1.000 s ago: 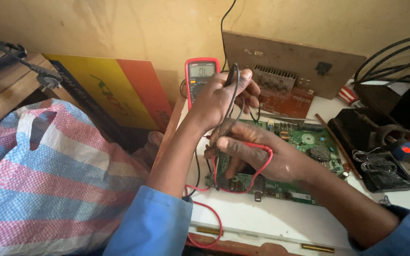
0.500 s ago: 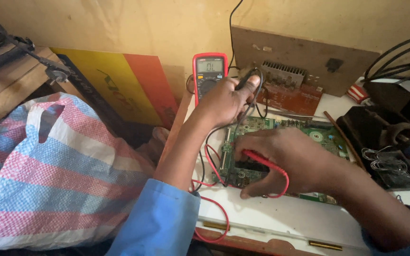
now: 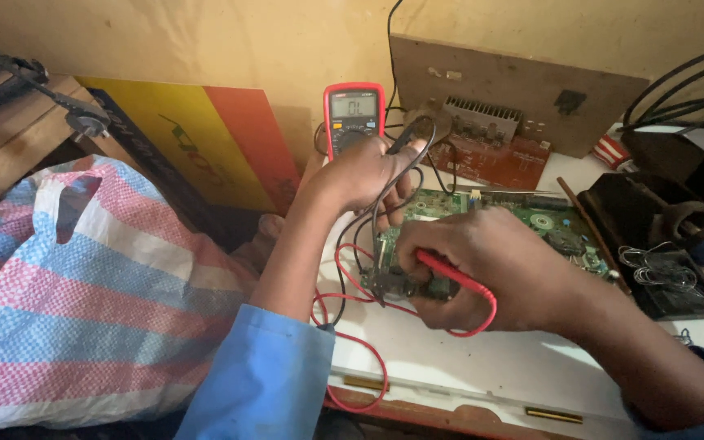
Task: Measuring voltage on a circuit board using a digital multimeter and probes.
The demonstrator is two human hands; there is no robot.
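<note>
Pressing down on the green circuit board (image 3: pixel 531 224), the right hand (image 3: pixel 490 273) is gripping a red probe (image 3: pixel 450 277) on the white desk (image 3: pixel 482 367). The left hand (image 3: pixel 368 175), just beyond it, is clasping the black lead (image 3: pixel 405 143), partly hiding the red multimeter (image 3: pixel 354 110). A striped woven bag (image 3: pixel 83 301) is lying left of both hands; black clutter is crowding the right.
</note>
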